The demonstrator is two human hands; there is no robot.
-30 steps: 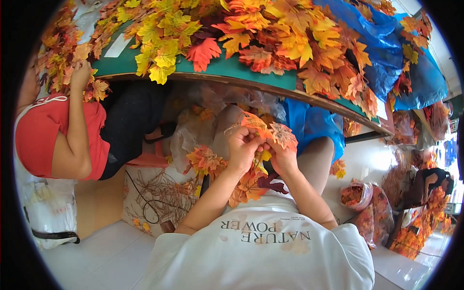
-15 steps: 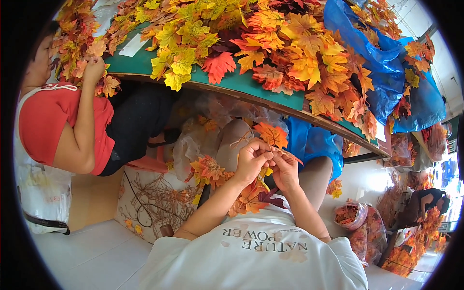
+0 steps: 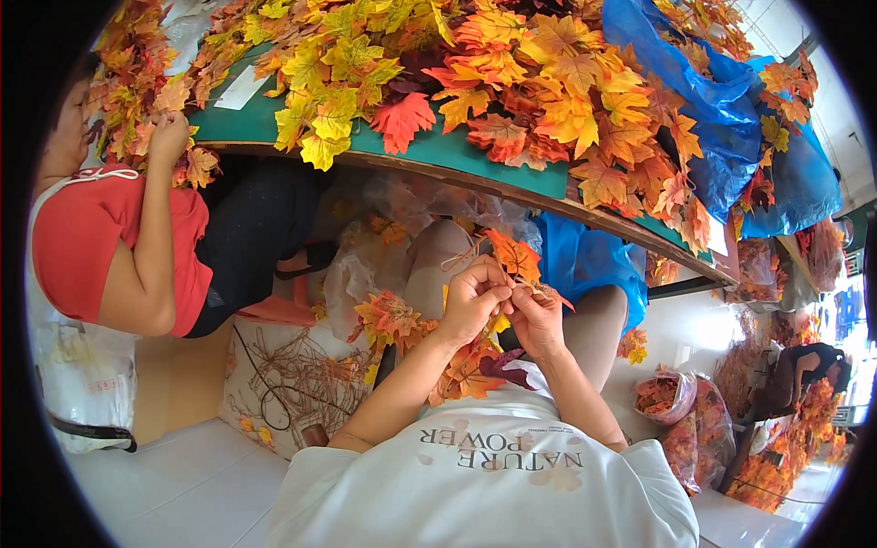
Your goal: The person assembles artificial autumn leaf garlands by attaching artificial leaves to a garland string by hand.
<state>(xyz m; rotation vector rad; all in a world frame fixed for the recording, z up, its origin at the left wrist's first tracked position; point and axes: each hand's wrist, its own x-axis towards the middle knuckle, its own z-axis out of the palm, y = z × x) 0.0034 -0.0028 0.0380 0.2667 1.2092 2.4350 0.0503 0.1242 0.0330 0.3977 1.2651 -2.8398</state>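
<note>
My left hand [image 3: 471, 297] and my right hand [image 3: 537, 315] meet over my lap, below the table edge. Both pinch a sprig of orange artificial maple leaves [image 3: 513, 256] on a thin brown stem. More orange leaves [image 3: 391, 315] lie on my lap to the left of my left wrist, and a bunch [image 3: 468, 374] rests under my forearms. A heap of yellow, orange and red leaves [image 3: 512, 73] covers the green table [image 3: 438, 151] in front of me.
A person in a red top [image 3: 100, 242] sits at my left, one hand [image 3: 169, 137] raised to leaves at the table edge. Blue plastic sheets [image 3: 722, 110] lie at the table's right end. A sack of brown stems [image 3: 292, 374] stands beside my knee. Bags of leaves [image 3: 676, 411] stand on the floor at right.
The view has tilted so the table and my hands sit lower in the picture. My hands stay together on the sprig; fingers have shifted slightly along the stem.
</note>
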